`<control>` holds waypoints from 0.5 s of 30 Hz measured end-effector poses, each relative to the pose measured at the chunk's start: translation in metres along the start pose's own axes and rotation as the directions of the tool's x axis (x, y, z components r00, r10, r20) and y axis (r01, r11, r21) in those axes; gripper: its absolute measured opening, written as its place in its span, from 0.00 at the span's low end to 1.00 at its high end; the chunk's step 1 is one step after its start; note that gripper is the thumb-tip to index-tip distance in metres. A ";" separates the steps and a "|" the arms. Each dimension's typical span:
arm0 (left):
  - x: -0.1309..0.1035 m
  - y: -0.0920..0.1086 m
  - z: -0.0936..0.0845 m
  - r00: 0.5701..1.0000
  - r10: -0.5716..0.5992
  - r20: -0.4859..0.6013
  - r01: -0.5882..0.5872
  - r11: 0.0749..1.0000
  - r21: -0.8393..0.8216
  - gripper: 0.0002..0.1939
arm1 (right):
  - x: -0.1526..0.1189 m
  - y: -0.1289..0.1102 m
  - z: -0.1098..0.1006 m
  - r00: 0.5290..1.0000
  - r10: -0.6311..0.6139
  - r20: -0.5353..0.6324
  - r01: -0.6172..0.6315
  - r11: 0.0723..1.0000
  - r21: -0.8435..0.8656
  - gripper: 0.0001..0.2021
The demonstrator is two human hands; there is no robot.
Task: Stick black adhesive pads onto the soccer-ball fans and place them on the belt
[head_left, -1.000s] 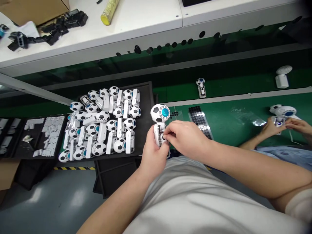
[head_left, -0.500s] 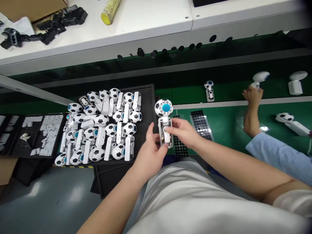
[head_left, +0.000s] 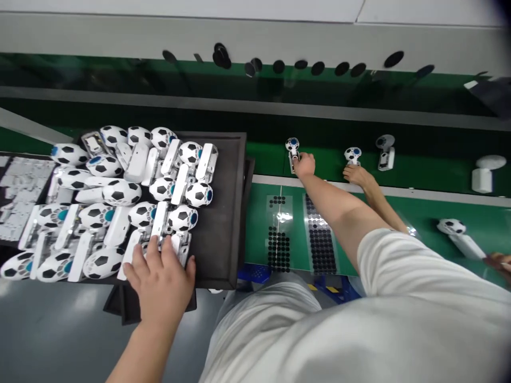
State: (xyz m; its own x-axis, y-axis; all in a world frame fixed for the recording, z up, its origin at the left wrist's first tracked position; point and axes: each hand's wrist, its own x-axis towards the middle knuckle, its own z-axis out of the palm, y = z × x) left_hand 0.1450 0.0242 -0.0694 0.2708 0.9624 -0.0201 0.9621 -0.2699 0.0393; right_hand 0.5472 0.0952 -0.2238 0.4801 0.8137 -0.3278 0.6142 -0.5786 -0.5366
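Observation:
In the black tray [head_left: 223,223] lie rows of white soccer-ball-patterned devices [head_left: 122,192], each with a rounded head and a white handle. My left hand [head_left: 162,282] is over the tray's front right part, fingers spread and touching the devices there; its palm hides what lies beneath. My right hand [head_left: 305,165] reaches out to the dark green belt. Its fingers are closed around the open handle of a soccer-ball-patterned device [head_left: 293,143], which lies there with its head pointing away.
A co-worker's hand [head_left: 357,174] touches another such device [head_left: 352,154] on the belt. Farther right lie more of them, with another person's hand [head_left: 501,261] at the edge. Sheets of black round stickers [head_left: 321,239] lie on the green table [head_left: 259,213]. Black discs [head_left: 278,66] line the shelf edge.
Both hands were together on one device before me. My right hand has moved that device forward onto the belt. My left hand has let go and moved left to the tray. The view has shifted.

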 end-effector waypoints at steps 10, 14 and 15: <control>0.007 0.000 -0.005 1.000 -0.002 -0.012 0.001 0.998 -0.070 0.19 | -0.080 0.039 0.075 0.968 0.166 0.190 -0.113 0.959 -0.261 0.14; 0.007 0.008 -0.017 0.997 -0.060 -0.038 0.051 0.978 -0.202 0.18 | -0.080 0.035 0.083 0.962 0.207 0.176 -0.148 0.942 -0.300 0.15; 0.007 0.010 -0.022 0.996 -0.075 -0.037 0.064 0.968 -0.242 0.18 | -0.079 0.033 0.084 0.961 0.215 0.172 -0.155 0.939 -0.308 0.15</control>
State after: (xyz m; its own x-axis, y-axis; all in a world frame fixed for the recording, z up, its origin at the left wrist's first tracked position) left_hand 0.1560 0.0286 -0.0470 0.1960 0.9805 0.0135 0.9411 -0.1920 0.2784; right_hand 0.4764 0.0162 -0.2811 0.4859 0.6676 -0.5642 0.6953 -0.6863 -0.2132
